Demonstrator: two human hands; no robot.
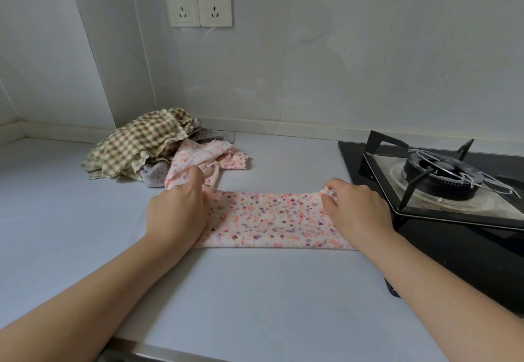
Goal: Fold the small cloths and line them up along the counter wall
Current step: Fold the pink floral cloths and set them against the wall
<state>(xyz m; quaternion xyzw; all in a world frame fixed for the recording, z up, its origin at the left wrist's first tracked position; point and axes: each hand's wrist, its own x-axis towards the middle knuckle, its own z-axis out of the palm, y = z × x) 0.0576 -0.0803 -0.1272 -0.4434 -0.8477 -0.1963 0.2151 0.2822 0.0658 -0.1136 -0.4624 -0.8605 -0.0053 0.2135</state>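
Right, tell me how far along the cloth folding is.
Done: nothing yet; no folded cloth sits along the counter wall. In hand: the left hand and right hand pinch the ends of the speckled cloth, lying as a band, apparently folded. Left: finishing it, then the heap by the wall, with the checked cloth on top, a pink cloth and a lilac cloth beneath.

2 hands [175, 208] [354, 208] gripping speckled cloth [269, 219], counter [255, 290]

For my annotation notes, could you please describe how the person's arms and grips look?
The left forearm and right forearm are bare, with no sleeves in view. The left grip and right grip are ungloved hands; no ring, watch or bracelet shows.
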